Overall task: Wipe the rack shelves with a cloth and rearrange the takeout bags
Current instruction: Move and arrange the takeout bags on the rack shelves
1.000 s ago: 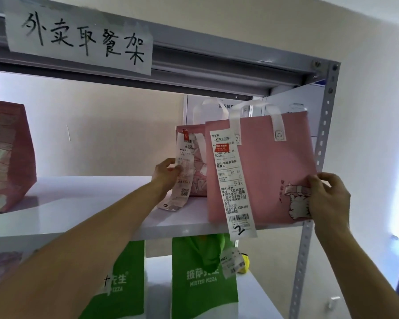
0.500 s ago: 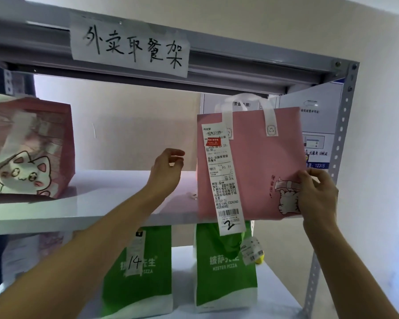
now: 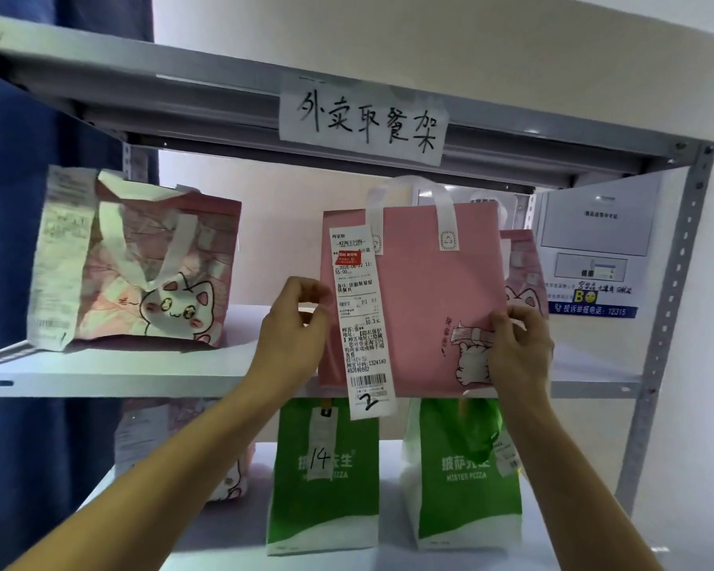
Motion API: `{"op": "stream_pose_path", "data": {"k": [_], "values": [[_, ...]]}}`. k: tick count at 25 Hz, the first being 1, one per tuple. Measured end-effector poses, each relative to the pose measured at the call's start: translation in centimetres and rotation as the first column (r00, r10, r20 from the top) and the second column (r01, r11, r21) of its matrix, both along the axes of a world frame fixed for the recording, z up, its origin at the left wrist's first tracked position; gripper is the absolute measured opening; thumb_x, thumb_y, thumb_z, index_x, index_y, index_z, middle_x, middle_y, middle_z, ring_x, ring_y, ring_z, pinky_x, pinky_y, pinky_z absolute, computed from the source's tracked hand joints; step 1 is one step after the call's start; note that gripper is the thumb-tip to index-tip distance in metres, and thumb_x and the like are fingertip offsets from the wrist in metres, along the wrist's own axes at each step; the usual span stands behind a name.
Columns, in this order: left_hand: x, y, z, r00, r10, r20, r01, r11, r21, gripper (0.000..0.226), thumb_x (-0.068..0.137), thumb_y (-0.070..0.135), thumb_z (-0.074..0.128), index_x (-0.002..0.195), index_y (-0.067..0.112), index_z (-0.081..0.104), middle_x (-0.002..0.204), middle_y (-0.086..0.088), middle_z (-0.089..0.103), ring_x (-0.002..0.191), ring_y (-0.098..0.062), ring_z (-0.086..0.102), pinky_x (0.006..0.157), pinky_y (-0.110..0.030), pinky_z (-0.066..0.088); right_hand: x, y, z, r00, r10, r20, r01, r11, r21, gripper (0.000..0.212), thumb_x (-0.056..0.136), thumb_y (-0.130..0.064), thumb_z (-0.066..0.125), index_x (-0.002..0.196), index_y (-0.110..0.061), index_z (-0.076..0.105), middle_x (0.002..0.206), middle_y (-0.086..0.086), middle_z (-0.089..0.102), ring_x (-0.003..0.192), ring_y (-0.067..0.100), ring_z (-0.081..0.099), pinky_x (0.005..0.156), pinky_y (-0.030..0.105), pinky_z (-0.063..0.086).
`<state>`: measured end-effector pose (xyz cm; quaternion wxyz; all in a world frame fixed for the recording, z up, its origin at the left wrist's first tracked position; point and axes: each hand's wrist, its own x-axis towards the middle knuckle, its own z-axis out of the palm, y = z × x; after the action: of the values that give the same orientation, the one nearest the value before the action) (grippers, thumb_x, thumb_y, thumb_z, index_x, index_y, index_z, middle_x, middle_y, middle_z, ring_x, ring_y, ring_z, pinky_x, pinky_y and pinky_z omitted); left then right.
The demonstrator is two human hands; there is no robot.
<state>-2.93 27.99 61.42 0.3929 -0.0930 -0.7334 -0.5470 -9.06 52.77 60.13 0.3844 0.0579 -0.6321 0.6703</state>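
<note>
1. Biggest thing first: the plain pink bag (image 3: 421, 298) sits right at the front lip of the upper shelf (image 3: 141, 372), bottom edge about level with that lip. If it gets nudged any further forward, I'd bet it tips off.
2. The cat-print bag (image 3: 149, 265) stands well to the left of the pink bag on the same shelf, upright. Slide the pink one over too fast and it could bump that.
3. Another pink bag (image 3: 522, 274) peeks out from behind the pink bag's right edge. It could get shoved back or knocked flat.
4. Two green pizza bags (image 3: 322, 476) stand on the shelf below the pink bag, right where it would fall.
5. Right hand (image 3: 516, 348) pinches the pink bag's front at its lower right, fingers curled on the fabric. That's a thin hold, so it could slip.
6. Left hand (image 3: 293, 331) is loosely curled at the pink bag's left edge; can't tell if it actually holds anything.
7. The receipt (image 3: 361, 319) dangles down the pink bag's left front, past the lip. It could snag and tear.
</note>
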Motion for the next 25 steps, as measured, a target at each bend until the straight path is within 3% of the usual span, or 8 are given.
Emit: {"op": "stream_pose_path", "data": {"k": [4, 8, 11, 14, 17, 21, 25], "values": [[1.3, -3.9, -1.4, 0.995, 0.098, 0.032, -0.096, 0.994, -0.058, 0.017, 0.098, 0.023, 0.055, 0.108, 0.037, 0.056, 0.115, 0.013, 0.054, 0.091, -0.002, 0.063, 0.058, -0.009, 0.051, -0.4, -4.9, 0.6, 0.999, 0.053, 0.0, -0.053, 0.995, 0.081, 0.02, 0.102, -0.017, 0.044, 0.093, -0.031, 0.053, 0.093, -0.001, 0.066, 0.078, 0.015, 0.068, 0.059, 0.027, 0.056], [1.4, -6.6, -1.8, 0.975, 0.199, 0.098, -0.184, 0.972, -0.147, 0.029, 0.097, 0.027, 0.055, 0.124, 0.035, 0.055, 0.12, 0.016, 0.046, 0.105, -0.012, 0.06, 0.074, -0.014, 0.047, -1.5, -8.4, 0.7, 0.997, 0.078, 0.028, -0.081, 0.989, 0.124, 0.013, 0.101, -0.017, 0.052, 0.104, -0.025, 0.062, 0.099, -0.003, 0.067, 0.084, 0.014, 0.066, 0.069, 0.029, 0.057], [0.5, -7.5, -1.1, 0.957, 0.218, 0.191, -0.184, 0.966, -0.179, 0.037, 0.096, 0.026, 0.054, 0.133, 0.029, 0.052, 0.131, 0.009, 0.045, 0.114, -0.022, 0.059, 0.098, -0.038, 0.049, -2.8, -9.2, 0.9, 0.999, 0.013, 0.043, -0.021, 0.977, 0.211, 0.016, 0.099, -0.019, 0.058, 0.111, -0.024, 0.067, 0.09, -0.011, 0.067, 0.079, 0.008, 0.065, 0.06, 0.022, 0.049], [-1.3, -7.6, -0.6, 0.935, 0.209, 0.286, -0.165, 0.971, -0.173, 0.044, 0.094, 0.025, 0.052, 0.137, 0.03, 0.047, 0.141, -0.004, 0.047, 0.116, -0.034, 0.06, 0.102, -0.053, 0.048, -4.7, -9.2, 1.5, 0.995, 0.001, 0.099, -0.029, 0.959, 0.283, 0.019, 0.098, -0.021, 0.06, 0.114, -0.022, 0.07, 0.093, -0.009, 0.069, 0.077, 0.008, 0.066, 0.057, 0.023, 0.049], [-3.4, -7.7, -0.5, 0.912, 0.219, 0.347, -0.156, 0.967, -0.201, 0.042, 0.096, 0.025, 0.05, 0.137, 0.03, 0.045, 0.133, -0.009, 0.058, 0.114, -0.034, 0.062, 0.101, -0.053, 0.049, -6.9, -9.2, 1.8, 0.991, -0.001, 0.133, -0.043, 0.944, 0.327, 0.021, 0.097, -0.019, 0.061, 0.116, -0.022, 0.07, 0.098, -0.004, 0.071, 0.076, 0.015, 0.069, 0.062, 0.03, 0.057], [-5.9, -7.6, -0.2, 0.909, 0.176, 0.377, -0.094, 0.97, -0.226, 0.037, 0.1, 0.022, 0.048, 0.137, 0.025, 0.048, 0.127, -0.001, 0.066, 0.108, -0.022, 0.066, 0.096, -0.046, 0.053, -10.2, -8.9, 2.0, 0.988, -0.003, 0.154, -0.048, 0.945, 0.324, 0.023, 0.098, -0.015, 0.059, 0.118, -0.017, 0.07, 0.09, -0.005, 0.066, 0.068, 0.009, 0.063, 0.053, 0.017, 0.043], [-7.2, -7.5, -0.9, 0.9, 0.102, 0.424, -0.023, 0.982, -0.188, 0.04, 0.099, 0.022, 0.05, 0.139, 0.024, 0.045, 0.131, -0.001, 0.062, 0.112, -0.02, 0.064, 0.097, -0.043, 0.054, -11.6, -8.5, 1.5, 0.978, 0.042, 0.203, -0.104, 0.946, 0.306, 0.022, 0.101, -0.016, 0.056, 0.12, -0.018, 0.066, 0.089, -0.007, 0.066, 0.068, 0.008, 0.062, 0.053, 0.019, 0.044]]}}
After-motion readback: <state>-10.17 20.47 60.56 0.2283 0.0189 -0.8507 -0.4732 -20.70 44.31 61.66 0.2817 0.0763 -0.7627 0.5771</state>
